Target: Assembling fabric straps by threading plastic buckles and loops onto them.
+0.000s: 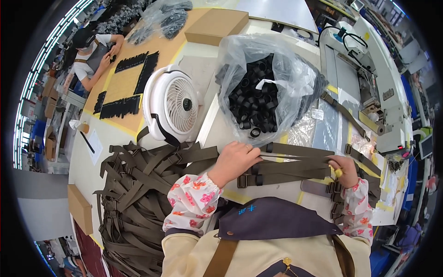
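My left hand (237, 159) is closed on an olive webbing strap (300, 150) near the middle of the worktable. The strap runs across to my right hand (345, 170), which pinches it, with something small and yellow (338, 172) at the fingers. Just below lies another olive strap (295, 171), with a black ring and a metal buckle (242, 181) at its left end. Beyond my hands stands a clear plastic bag (226, 51) full of black rings (256, 94). To the left spreads a large tangled heap of olive straps (134, 198) with buckles.
A white fan (177, 106) stands behind the heap. A cardboard box (217, 25) sits at the back, and a sewing-type machine (369, 83) is at the right. Black strips (122, 108) lie far left, where a co-worker (90, 55) sits. More buckled straps (344, 113) lie at right.
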Motion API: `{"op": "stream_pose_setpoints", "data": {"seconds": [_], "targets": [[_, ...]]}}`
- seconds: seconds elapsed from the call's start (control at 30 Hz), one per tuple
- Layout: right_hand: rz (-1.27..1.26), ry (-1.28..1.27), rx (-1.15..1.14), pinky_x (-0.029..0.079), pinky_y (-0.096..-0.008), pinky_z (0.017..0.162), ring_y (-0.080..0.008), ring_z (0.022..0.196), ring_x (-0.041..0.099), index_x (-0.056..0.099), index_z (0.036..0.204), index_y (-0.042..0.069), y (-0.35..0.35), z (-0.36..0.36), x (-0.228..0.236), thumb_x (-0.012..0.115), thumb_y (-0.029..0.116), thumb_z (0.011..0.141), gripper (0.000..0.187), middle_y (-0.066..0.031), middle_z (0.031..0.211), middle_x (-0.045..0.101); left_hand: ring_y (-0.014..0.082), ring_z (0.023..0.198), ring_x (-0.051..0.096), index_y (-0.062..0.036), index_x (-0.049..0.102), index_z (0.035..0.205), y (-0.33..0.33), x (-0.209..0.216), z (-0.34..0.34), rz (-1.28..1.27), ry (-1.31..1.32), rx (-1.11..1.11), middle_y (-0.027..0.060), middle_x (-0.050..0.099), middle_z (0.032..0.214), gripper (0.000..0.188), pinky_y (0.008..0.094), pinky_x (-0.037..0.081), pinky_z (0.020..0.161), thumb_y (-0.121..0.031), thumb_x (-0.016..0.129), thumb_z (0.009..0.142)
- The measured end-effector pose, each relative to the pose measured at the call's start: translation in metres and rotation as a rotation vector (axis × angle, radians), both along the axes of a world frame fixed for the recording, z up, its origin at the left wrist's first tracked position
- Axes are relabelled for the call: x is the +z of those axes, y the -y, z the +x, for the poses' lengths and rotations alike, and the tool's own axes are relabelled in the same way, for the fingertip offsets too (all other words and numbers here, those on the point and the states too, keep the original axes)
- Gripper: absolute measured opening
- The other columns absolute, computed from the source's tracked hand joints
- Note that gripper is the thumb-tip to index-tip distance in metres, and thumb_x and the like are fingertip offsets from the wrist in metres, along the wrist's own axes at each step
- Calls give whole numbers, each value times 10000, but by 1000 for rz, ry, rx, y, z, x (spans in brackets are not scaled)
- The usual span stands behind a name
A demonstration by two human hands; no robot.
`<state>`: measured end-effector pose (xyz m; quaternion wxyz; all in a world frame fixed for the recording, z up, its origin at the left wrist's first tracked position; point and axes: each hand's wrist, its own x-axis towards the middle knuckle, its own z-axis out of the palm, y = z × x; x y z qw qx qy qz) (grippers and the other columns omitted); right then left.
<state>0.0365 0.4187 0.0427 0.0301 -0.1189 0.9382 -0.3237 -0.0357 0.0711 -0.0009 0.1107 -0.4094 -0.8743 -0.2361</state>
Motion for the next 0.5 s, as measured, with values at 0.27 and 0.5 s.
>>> {"op": "stream_pose_setpoints", "data": {"seconds": [0.27, 0.5], "targets": [[262, -312, -34, 480, -339, 682, -295, 774, 607, 589, 1020, 9, 9, -35, 7, 714, 138, 702, 365, -159, 860, 615, 280, 1130, 455, -102, 563, 1131, -27, -55, 43, -32, 20, 120, 146, 468, 1247, 383, 430, 344, 930, -156, 614, 755], [115, -318, 24, 454, -417, 536, -337, 613, 597, 595, 744, 64, 166, -127, -40, 647, 314, 776, 257, -137, 625, 596, 290, 1083, 490, -84, 594, 1046, -18, -36, 62, 220, 114, 132, 117, 519, 1159, 312, 429, 388, 910, -109, 650, 740]]}}
